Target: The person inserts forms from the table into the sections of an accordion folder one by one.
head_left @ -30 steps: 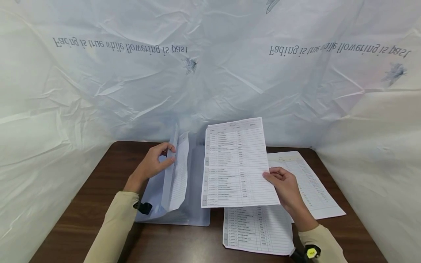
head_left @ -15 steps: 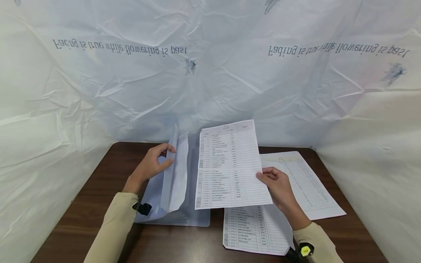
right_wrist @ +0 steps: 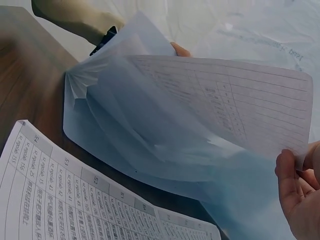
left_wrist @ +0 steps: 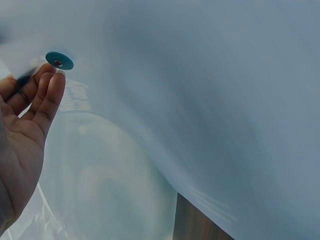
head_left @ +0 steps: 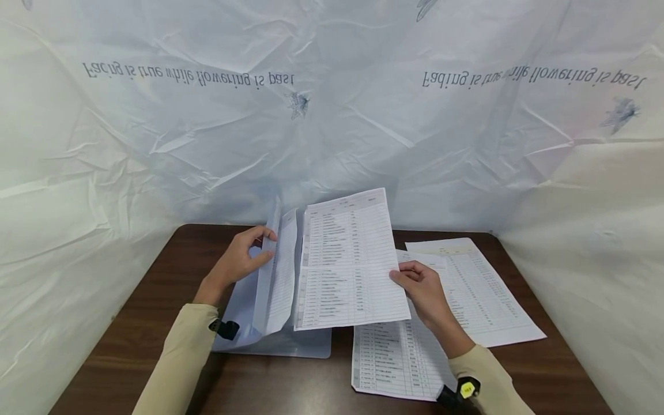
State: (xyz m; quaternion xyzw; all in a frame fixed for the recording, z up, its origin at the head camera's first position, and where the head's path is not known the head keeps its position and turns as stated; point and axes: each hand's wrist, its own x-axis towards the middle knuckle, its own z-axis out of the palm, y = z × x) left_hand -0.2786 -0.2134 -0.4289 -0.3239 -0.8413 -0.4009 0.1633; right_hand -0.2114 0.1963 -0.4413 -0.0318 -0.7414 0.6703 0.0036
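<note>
A blue translucent plastic document wallet (head_left: 306, 347) lies on the left of the table, its upper side lifted. My left hand (head_left: 240, 256) pinches that raised edge, and a lined printed sheet (head_left: 282, 282) stands against it. In the left wrist view, a teal snap button (left_wrist: 59, 61) sits at the fingertips. My right hand (head_left: 424, 294) pinches the right edge of another printed sheet (head_left: 344, 265), held tilted above the table with its left edge close to the wallet. The right wrist view shows the wallet's mouth (right_wrist: 150, 145) gaping beneath the sheet.
Below my right forearm lies a printed list (head_left: 389, 360). More printed sheets (head_left: 487, 294) overlap at the right of the dark wooden table (head_left: 280, 383). A white crinkled sheet with printed lettering (head_left: 353, 127) hangs behind and around the table.
My right hand has moved left with the printed sheet, bringing it close to the wallet's opening. More of the papers at the right now shows. My left hand stays at the raised edge.
</note>
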